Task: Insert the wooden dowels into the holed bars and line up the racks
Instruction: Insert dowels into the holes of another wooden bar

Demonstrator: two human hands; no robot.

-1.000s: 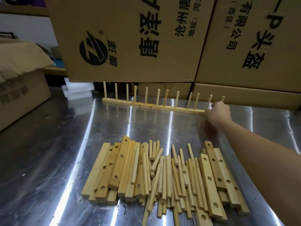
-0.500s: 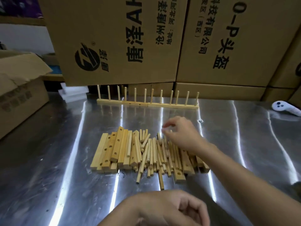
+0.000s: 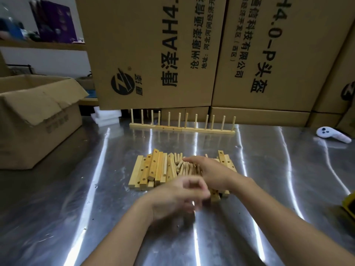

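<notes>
Three finished racks (image 3: 182, 129), each a bar with upright dowels, stand end to end in a row at the back of the metal table (image 3: 76, 198). In the middle lies a pile: holed bars (image 3: 151, 169) on the left, loose dowels (image 3: 179, 166) in the centre, more holed bars (image 3: 224, 160) on the right. My right hand (image 3: 211, 171) lies palm down on the dowels, fingers stretched to the left. My left hand (image 3: 178, 196) hovers at the pile's near edge, blurred, with curled fingers; whether it holds anything is unclear.
Large printed cartons (image 3: 153, 54) wall off the back just behind the racks. An open cardboard box (image 3: 38, 120) stands at the left, white foam pieces (image 3: 107, 117) behind it. A white controller (image 3: 332, 134) lies at the right, a yellow object (image 3: 350, 204) at the right edge.
My right hand left the end of the rack row, came back to the pile and now lies on the dowels. My left hand entered from below and moved up to the pile.
</notes>
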